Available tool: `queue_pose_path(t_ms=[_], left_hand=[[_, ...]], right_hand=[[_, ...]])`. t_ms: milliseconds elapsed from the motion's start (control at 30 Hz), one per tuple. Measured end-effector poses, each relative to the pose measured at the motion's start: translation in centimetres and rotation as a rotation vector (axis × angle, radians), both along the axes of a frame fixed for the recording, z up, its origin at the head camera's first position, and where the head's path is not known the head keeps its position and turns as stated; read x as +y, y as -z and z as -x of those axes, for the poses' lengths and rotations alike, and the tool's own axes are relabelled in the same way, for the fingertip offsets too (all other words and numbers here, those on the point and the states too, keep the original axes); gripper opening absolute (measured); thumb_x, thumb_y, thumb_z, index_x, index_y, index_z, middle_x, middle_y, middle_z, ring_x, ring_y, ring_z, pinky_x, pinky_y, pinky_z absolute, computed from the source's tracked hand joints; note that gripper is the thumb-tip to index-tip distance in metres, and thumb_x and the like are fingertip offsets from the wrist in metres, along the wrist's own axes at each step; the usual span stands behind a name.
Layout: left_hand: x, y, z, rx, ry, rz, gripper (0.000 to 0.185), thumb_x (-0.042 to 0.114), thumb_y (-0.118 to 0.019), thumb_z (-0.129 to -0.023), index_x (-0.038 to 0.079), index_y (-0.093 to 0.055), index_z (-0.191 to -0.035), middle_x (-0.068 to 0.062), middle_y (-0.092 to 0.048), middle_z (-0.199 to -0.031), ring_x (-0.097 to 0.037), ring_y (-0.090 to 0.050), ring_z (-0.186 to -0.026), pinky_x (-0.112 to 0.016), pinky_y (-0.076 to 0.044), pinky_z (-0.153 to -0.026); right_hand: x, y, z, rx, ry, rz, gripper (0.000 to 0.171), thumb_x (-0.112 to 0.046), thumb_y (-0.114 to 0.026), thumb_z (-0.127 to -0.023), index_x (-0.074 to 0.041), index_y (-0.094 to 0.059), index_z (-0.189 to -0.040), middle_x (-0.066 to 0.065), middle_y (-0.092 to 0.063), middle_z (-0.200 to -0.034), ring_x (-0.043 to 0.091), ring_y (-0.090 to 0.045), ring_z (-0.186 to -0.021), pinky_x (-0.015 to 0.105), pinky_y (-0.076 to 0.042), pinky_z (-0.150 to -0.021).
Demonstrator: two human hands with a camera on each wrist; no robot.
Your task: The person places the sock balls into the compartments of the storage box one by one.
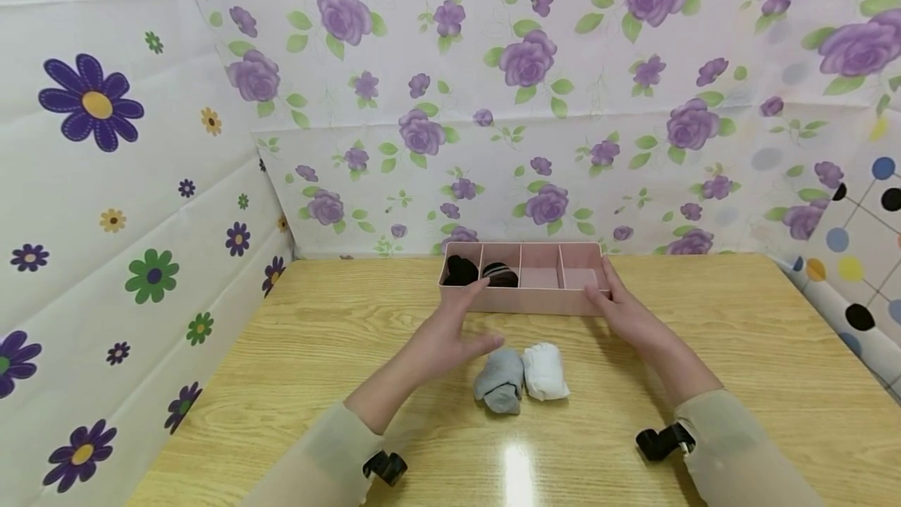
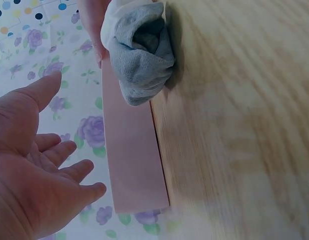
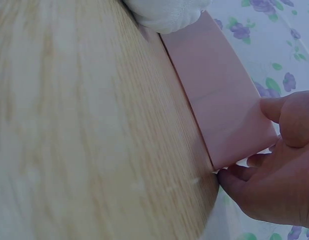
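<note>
A pink storage box with a row of compartments stands toward the back of the table. Black rolled socks fill its leftmost compartment, and dark striped rolled socks lie in the one beside it. My right hand holds the box's right end, thumb at the front rim and fingers round the end wall, as the right wrist view shows. My left hand, fingers spread and holding nothing, hovers before the box's left part. Grey rolled socks lie close by its thumb, with white rolled socks right beside them.
The wooden table reaches back to a wall covered in flowered cloth. Another flowered sheet hangs along the left side, and a dotted one is at the right.
</note>
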State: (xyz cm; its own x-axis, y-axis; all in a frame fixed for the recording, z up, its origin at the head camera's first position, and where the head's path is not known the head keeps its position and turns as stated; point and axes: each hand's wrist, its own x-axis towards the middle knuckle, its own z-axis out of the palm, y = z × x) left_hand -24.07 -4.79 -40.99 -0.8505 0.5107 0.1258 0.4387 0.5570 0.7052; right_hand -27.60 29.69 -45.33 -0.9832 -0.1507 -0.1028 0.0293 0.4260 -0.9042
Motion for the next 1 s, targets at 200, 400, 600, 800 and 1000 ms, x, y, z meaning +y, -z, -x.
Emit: queue_pose_path(t_ms=[200,400,600,800,1000], left_hand=[[-0.5,0.5,-1.1,-0.007,0.052,0.045,0.100,0.044,-0.081,-0.103,0.025,-0.018,-0.179,-0.006,-0.028,-0.181,-0.029,-0.030,-0.164,-0.056,-0.032,-0.129],[-0.7,0.9,-2.2,0.008,0.116,0.067,0.102,0.039,-0.084,-0.101,0.017,-0.021,-0.178,-0.009,-0.028,-0.181,-0.029,-0.026,-0.165,-0.053,-0.026,-0.132],[-0.7,1.4,-3.0,0.023,0.149,0.117,0.105,0.042,-0.085,-0.099,0.016,-0.021,-0.178,-0.007,-0.024,-0.182,-0.029,-0.022,-0.167,-0.052,-0.023,-0.133],[-1.0,2.0,-3.5,0.023,0.166,0.141,0.108,0.046,-0.086,-0.097,0.019,-0.020,-0.179,-0.004,-0.021,-0.183,-0.028,-0.019,-0.168,-0.052,-0.020,-0.134],[-1.0,2.4,-3.7,-0.007,0.185,0.157,0.111,0.046,-0.087,-0.097,0.019,-0.018,-0.179,-0.003,-0.019,-0.183,-0.031,-0.016,-0.169,-0.054,-0.020,-0.133]], right_hand=[[0.1,0.1,0.0,0.003,0.000,-0.006,0.091,-0.054,-0.043,-0.118,-0.027,0.024,-0.173,0.026,0.018,-0.179,0.053,0.014,-0.163,0.073,0.003,-0.128],[0.1,0.1,0.1,0.005,-0.004,-0.004,0.091,-0.053,-0.043,-0.118,-0.026,0.024,-0.173,0.027,0.017,-0.179,0.054,0.013,-0.163,0.073,0.002,-0.128],[0.1,0.2,0.2,0.010,-0.005,-0.004,0.091,-0.053,-0.043,-0.118,-0.027,0.024,-0.173,0.027,0.016,-0.179,0.054,0.012,-0.163,0.073,0.002,-0.128],[0.2,0.3,0.1,0.008,-0.008,-0.003,0.091,-0.055,-0.043,-0.118,-0.027,0.024,-0.173,0.027,0.017,-0.179,0.054,0.012,-0.163,0.073,0.002,-0.128],[0.2,0.3,0.1,0.009,-0.008,0.000,0.091,-0.054,-0.043,-0.118,-0.028,0.025,-0.173,0.027,0.017,-0.179,0.054,0.013,-0.163,0.074,0.002,-0.128]])
